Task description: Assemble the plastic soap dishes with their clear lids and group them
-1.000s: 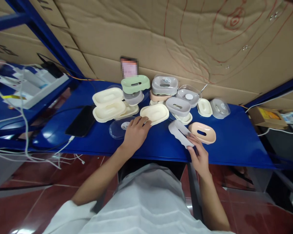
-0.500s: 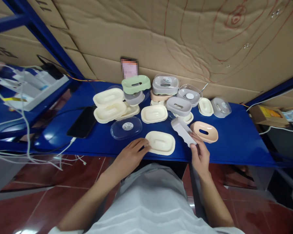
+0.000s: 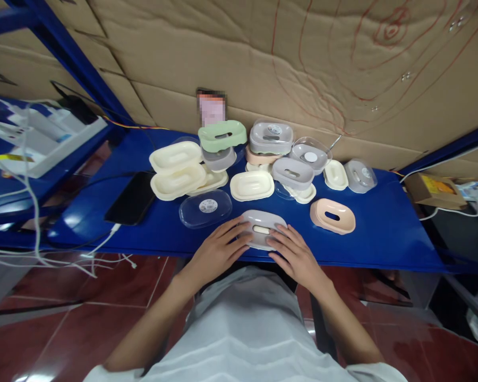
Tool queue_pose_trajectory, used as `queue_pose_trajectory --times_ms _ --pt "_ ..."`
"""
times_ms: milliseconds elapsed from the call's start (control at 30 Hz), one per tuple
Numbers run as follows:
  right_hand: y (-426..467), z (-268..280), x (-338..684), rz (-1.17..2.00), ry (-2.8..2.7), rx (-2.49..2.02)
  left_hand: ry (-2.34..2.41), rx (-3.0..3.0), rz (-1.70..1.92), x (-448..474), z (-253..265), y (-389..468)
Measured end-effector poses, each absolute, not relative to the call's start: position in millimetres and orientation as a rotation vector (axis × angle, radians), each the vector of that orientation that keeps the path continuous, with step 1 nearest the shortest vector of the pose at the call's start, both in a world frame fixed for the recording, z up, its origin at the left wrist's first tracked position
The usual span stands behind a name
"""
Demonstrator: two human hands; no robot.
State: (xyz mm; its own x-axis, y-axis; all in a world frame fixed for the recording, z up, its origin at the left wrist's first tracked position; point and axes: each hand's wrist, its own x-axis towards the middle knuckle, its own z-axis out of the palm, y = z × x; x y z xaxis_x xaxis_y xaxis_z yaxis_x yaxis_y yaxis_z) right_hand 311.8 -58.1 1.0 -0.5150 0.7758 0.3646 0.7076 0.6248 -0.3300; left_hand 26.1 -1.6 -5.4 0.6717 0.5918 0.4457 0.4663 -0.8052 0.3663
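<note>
Directly in front of me, a grey soap dish tray [image 3: 262, 218] lies over a cream base, whose raised middle [image 3: 262, 229] shows through the tray's slot. My left hand [image 3: 222, 245] holds the left end of the tray, fingers spread along it. At the right end, my right hand [image 3: 297, 253] grips it with fingers across the rim. Just behind are a clear lid [image 3: 195, 212] with a round label and a cream base [image 3: 252, 185]. To the right sits a peach soap dish tray [image 3: 344, 215].
Stacked cream bases [image 3: 175, 158], a green tray [image 3: 229, 130] and several grey trays [image 3: 292, 172] fill the back of the blue table [image 3: 386, 239]. A black phone [image 3: 131, 199] with a white cable lies at left. Cardboard [image 3: 175, 58] stands behind.
My right hand has brought the grey tray left and laid it over the cream base. My left hand has shifted from the base's edge onto the tray's left end.
</note>
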Motion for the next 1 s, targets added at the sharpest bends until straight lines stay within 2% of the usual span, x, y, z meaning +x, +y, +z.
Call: queue_pose_trajectory --times_ms 133,300,467,667,800,1000 --pt "-55 7 335 0.088 -2.393 -1.242 0.858 2.641 0.852 27 -5 -2" --pt "-32 20 367 -0.207 -2.157 -1.490 0.858 2.615 0.852 30 -3 -3" --pt "21 23 346 -0.398 -2.453 -1.566 0.884 2.601 0.857 31 -3 -3" --pt "67 32 339 -0.688 -2.523 -1.594 0.891 2.590 0.885 31 -2 -5" --pt "61 41 360 -0.712 -2.288 -1.505 0.875 2.546 0.890 31 -2 -4" --pt "4 44 362 -0.452 -2.086 -1.223 0.975 2.393 0.906 31 -4 -5"
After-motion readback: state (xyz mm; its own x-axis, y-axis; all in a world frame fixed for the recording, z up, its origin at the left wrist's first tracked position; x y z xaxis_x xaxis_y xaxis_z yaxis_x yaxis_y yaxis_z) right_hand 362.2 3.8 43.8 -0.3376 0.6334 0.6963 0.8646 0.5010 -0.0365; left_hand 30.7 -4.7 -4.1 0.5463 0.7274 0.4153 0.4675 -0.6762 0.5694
